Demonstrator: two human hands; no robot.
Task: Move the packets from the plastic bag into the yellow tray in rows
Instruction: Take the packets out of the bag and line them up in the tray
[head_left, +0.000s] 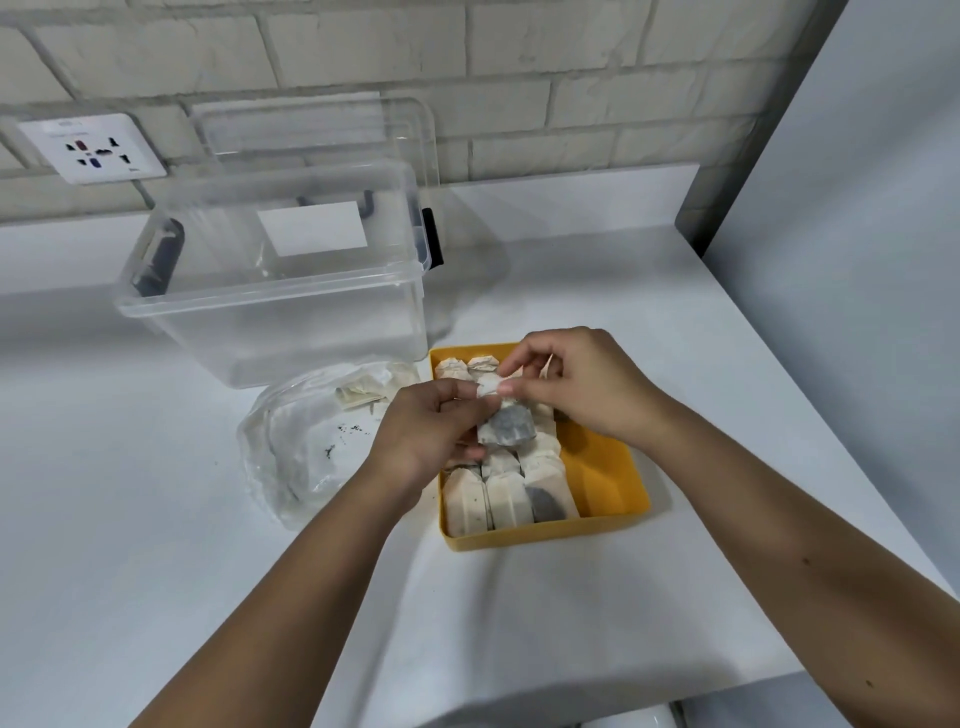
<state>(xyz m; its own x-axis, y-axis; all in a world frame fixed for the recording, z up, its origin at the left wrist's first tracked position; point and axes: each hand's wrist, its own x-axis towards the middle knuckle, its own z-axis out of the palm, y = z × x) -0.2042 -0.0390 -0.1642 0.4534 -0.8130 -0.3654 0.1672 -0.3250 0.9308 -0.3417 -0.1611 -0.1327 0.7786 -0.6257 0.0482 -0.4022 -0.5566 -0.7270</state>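
Packet (506, 428) hangs pinched by your left hand (431, 434) and right hand (584, 384) over the yellow tray (615, 470), probably to square it for its row

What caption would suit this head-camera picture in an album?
One packet pinched by the left hand and right hand above the partly filled yellow tray, plastic bag beside it.
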